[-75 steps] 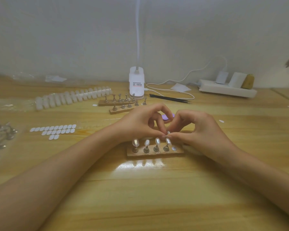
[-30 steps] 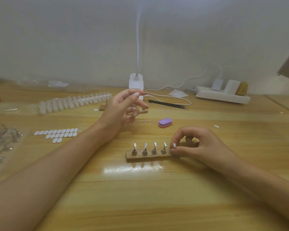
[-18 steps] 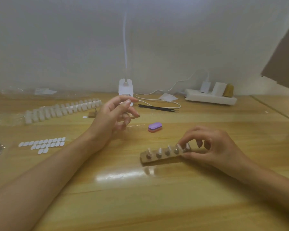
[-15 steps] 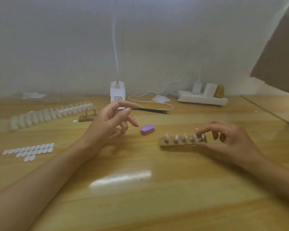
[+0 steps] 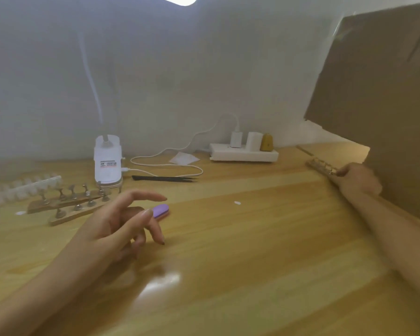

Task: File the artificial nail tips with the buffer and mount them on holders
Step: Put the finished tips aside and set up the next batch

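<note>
You get one label only: a small dark-printed sticker [image 5: 108,163] on the white lamp base [image 5: 107,166] at the bench's back. Print too blurred to read.

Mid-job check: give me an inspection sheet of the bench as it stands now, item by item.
Surface: wooden table, glare patch near the front.
Job's things: buffer lying flat; two holder strips at left, pegs bare; tip tray behind them; far strip at right, blurred.
Clutter: tweezers, paper scrap, one loose tip.
Grips: left hand open, empty, beside the buffer; right hand pinches the far strip's end.
Cables: white cable loops from lamp base to power strip.
Surroundings: wall; cardboard at right.
</note>
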`<action>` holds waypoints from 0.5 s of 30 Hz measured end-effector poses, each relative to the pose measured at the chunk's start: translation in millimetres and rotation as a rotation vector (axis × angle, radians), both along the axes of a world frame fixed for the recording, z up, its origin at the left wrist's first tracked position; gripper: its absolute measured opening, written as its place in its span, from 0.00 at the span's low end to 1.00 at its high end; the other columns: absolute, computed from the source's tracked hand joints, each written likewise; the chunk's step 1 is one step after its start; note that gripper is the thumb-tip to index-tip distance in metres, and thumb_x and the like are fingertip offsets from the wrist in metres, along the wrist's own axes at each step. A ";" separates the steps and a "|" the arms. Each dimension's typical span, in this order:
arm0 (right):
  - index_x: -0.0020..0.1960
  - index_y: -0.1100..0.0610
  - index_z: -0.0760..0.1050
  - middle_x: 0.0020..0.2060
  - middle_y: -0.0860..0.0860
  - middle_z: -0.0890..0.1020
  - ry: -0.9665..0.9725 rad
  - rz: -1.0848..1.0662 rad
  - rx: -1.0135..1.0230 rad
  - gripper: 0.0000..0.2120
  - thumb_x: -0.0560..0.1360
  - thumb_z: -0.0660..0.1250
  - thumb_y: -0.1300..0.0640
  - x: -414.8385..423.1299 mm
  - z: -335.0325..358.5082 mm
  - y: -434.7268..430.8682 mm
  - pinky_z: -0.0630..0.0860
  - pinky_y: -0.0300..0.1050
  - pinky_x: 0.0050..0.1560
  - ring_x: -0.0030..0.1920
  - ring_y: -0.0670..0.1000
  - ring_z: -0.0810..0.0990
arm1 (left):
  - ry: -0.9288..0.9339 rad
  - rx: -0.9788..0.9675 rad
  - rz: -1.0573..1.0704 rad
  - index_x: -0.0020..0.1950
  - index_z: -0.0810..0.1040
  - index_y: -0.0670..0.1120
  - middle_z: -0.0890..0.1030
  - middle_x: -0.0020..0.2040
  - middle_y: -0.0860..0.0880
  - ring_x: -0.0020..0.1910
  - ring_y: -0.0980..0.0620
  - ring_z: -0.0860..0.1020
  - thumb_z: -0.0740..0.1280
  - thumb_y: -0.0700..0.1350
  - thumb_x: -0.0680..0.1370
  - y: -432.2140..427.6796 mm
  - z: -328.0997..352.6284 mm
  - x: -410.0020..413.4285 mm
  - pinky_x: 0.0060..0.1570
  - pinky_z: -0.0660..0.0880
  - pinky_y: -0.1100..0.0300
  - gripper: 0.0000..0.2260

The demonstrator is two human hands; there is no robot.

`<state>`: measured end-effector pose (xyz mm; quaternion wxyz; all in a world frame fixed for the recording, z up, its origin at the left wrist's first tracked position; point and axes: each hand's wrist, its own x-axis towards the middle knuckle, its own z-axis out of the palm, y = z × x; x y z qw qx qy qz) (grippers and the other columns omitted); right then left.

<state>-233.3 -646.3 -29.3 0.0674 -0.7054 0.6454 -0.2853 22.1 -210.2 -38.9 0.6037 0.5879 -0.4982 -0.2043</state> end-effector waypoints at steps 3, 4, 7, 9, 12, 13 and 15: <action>0.57 0.62 0.81 0.57 0.63 0.81 -0.105 -0.109 0.088 0.24 0.74 0.72 0.41 1.2 -0.4 -9.8 0.76 0.54 0.54 0.58 0.64 0.80 | 0.004 0.001 0.007 0.57 0.80 0.57 0.82 0.37 0.42 0.25 0.54 0.68 0.63 0.53 0.74 -0.2 -4.0 2.0 0.23 0.65 0.71 0.13; 0.59 0.64 0.79 0.59 0.64 0.79 -0.143 -0.142 0.105 0.26 0.74 0.72 0.42 1.3 -0.8 -12.1 0.76 0.56 0.57 0.60 0.65 0.79 | 0.006 0.001 0.003 0.58 0.79 0.57 0.82 0.37 0.42 0.25 0.54 0.68 0.63 0.53 0.74 -0.4 -5.6 2.8 0.23 0.64 0.71 0.13; 0.67 0.65 0.73 0.65 0.65 0.75 -0.206 -0.209 0.099 0.29 0.76 0.70 0.45 4.9 -1.4 -13.5 0.74 0.58 0.63 0.64 0.65 0.76 | 0.002 0.000 -0.020 0.59 0.79 0.57 0.82 0.37 0.41 0.25 0.53 0.68 0.63 0.52 0.76 -0.6 -9.1 4.8 0.23 0.64 0.71 0.13; 0.69 0.66 0.69 0.66 0.65 0.73 -0.215 -0.225 0.081 0.33 0.76 0.71 0.43 8.5 -0.8 -10.2 0.72 0.59 0.62 0.65 0.66 0.75 | -0.012 0.004 -0.012 0.61 0.78 0.57 0.82 0.37 0.42 0.24 0.53 0.69 0.68 0.53 0.78 -0.1 -10.3 5.5 0.23 0.65 0.71 0.11; 0.69 0.66 0.62 0.66 0.66 0.71 -0.198 -0.215 0.054 0.34 0.75 0.73 0.48 10.6 -0.3 -5.8 0.71 0.60 0.62 0.66 0.67 0.74 | -0.171 0.027 -0.001 0.63 0.75 0.60 0.84 0.39 0.46 0.25 0.52 0.73 0.64 0.56 0.79 0.1 -11.2 4.6 0.27 0.70 0.70 0.12; 0.69 0.65 0.60 0.66 0.66 0.72 -0.186 -0.201 0.062 0.34 0.74 0.74 0.50 10.9 -0.1 -4.9 0.71 0.59 0.61 0.65 0.67 0.74 | -0.282 0.041 0.002 0.63 0.74 0.62 0.85 0.41 0.49 0.27 0.54 0.75 0.63 0.57 0.80 -0.8 -10.3 3.2 0.30 0.72 0.70 0.12; 0.69 0.64 0.58 0.65 0.64 0.74 -0.153 -0.144 0.090 0.39 0.72 0.76 0.47 11.5 0.3 -4.6 0.71 0.58 0.61 0.66 0.65 0.74 | -0.492 0.099 0.010 0.62 0.71 0.67 0.84 0.45 0.58 0.34 0.59 0.79 0.59 0.58 0.78 -5.2 -5.1 -1.9 0.32 0.72 0.73 0.13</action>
